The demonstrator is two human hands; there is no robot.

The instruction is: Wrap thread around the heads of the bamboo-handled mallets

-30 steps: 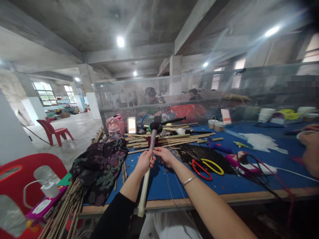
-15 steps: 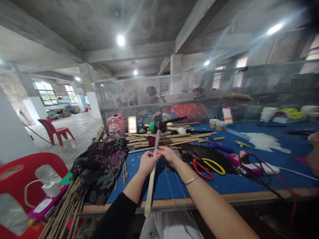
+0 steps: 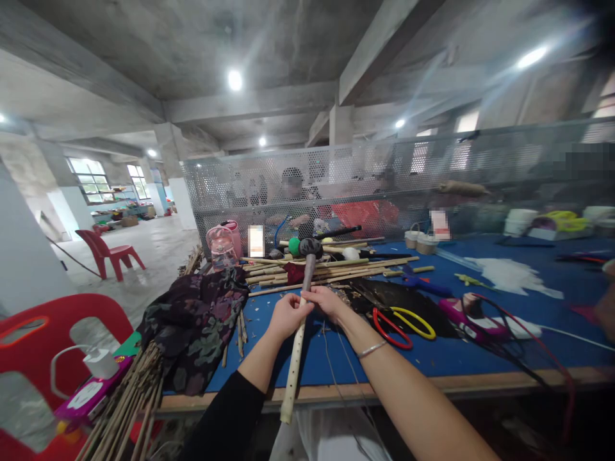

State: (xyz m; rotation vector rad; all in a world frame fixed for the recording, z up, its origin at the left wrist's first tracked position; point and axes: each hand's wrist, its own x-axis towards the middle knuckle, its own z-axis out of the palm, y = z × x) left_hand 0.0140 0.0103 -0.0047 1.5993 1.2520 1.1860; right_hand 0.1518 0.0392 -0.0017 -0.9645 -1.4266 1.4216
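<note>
My left hand (image 3: 291, 314) is closed round a pale stick (image 3: 294, 368) with a row of small holes along its side. Just above it, the fingers of my right hand (image 3: 325, 302) pinch the same stick where a grey wrapped section (image 3: 309, 272) begins. The stick's lower end hangs over the table's front edge, and its upper end reaches a dark round ball (image 3: 310, 248) beside a green ball (image 3: 293, 246). Both hands are above the blue table top (image 3: 346, 368).
Bamboo sticks (image 3: 269, 275) lie behind my hands. Scissors with red and yellow handles (image 3: 393, 326) rest to the right. A dark patterned cloth (image 3: 196, 326), a stick bundle (image 3: 129, 390) and a red chair (image 3: 57, 314) are at left. A perforated metal screen (image 3: 221, 186) stands behind.
The stick has turned in my fingers, so its row of holes now shows. Both hands sit slightly lower and further right in the view.
</note>
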